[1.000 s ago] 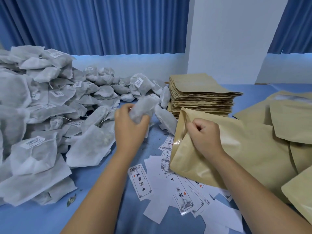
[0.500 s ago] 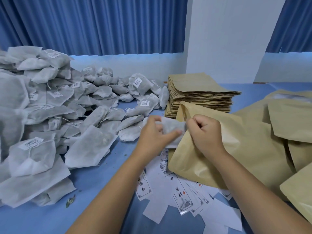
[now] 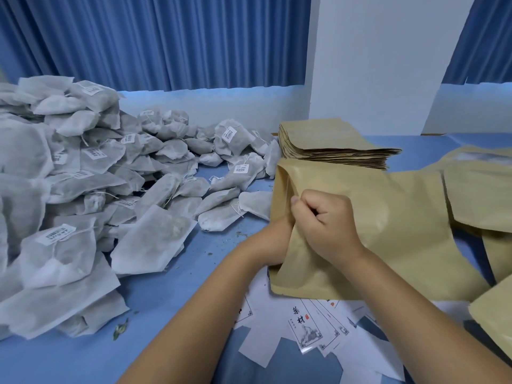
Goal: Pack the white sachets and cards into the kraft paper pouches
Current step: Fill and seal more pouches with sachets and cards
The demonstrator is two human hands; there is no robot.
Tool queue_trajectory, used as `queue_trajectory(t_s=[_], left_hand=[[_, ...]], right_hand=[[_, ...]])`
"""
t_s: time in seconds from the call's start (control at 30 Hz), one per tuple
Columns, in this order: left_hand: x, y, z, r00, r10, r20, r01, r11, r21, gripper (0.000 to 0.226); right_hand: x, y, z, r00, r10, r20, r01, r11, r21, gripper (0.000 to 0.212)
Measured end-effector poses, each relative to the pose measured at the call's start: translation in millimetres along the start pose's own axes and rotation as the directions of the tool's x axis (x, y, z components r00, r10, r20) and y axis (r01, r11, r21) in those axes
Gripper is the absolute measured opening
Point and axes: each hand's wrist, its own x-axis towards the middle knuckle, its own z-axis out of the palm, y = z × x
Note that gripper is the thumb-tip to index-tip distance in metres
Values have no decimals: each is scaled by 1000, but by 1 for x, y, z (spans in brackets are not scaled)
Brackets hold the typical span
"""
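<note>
A kraft paper pouch [image 3: 401, 217] lies open-mouthed toward the left on the blue table. My right hand [image 3: 327, 225] pinches the pouch's upper lip and holds the mouth open. My left hand [image 3: 274, 239] is pushed inside the mouth up to the wrist; its fingers and the white sachet it carried are hidden by the paper. A big heap of white sachets [image 3: 69, 176] fills the left side. Printed white cards [image 3: 307, 328] lie scattered under the pouch near the front.
A stack of flat kraft pouches [image 3: 332, 148] stands behind the open one. Several more pouches [image 3: 482, 198] lie overlapped at the right. Loose sachets [image 3: 221, 217] lie just left of the pouch mouth. Blue curtains and a white wall back the table [image 3: 171, 286].
My left hand carried a white sachet from the heap to the right and slid it into the pouch mouth; hand and sachet are now inside. My right hand kept its hold on the lip.
</note>
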Motion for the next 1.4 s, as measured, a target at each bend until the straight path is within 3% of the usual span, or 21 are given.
queue_trajectory(t_s=[0.13,0.23,0.27,0.3,0.37,0.47,0.57,0.63,0.73,0.83,0.9,1.17,1.33,1.4], left_hand=[[2,-9,-6,984,-55,-168,54,998,-15,23],[1,-24,-14,877,-220,-427,68,937,-342,23],[2,-34,-17,814,-218,-539,86,962,-258,20],[2,-44,-21,764,-171,-622,172,983,-59,18],[2,-63,-26,768,-67,-637,332,892,306,39],[5,-77,-24,852,-111,-512,385,795,468,66],[7,-81,-22,837,-81,-541,416,738,532,45],[7,-80,-27,789,2,-614,390,771,504,28],[0,-72,-36,643,35,-765,239,940,244,24],[-9,-61,-43,535,25,-844,152,980,126,24],[-13,-58,-44,552,71,-831,128,977,169,22],[-8,-38,-14,783,200,-590,-81,972,221,20],[4,-23,13,873,210,-440,-111,964,240,12],[7,-17,14,940,118,-320,-68,985,161,28]], right_hand=[[1,4,-1,999,50,1,-49,995,-82,41],[1,9,-8,995,100,-11,-100,988,-118,43],[1,11,-9,993,117,-16,-118,986,-120,42],[1,12,-10,991,130,-18,-132,984,-121,40],[0,12,-10,989,147,-18,-148,981,-126,39],[0,13,-11,987,161,-8,-160,976,-145,38],[0,15,-14,986,168,-15,-168,970,-176,40],[1,17,-16,984,176,-25,-177,962,-207,42],[1,19,-16,976,213,-37,-216,951,-222,44],[2,20,-14,969,241,-46,-245,944,-219,46],[2,20,-13,968,245,-44,-249,942,-225,46],[3,16,-13,972,224,-63,-232,958,-167,51],[3,9,-8,962,261,-78,-262,965,4,49],[2,3,-4,969,246,-31,-244,968,60,44]])
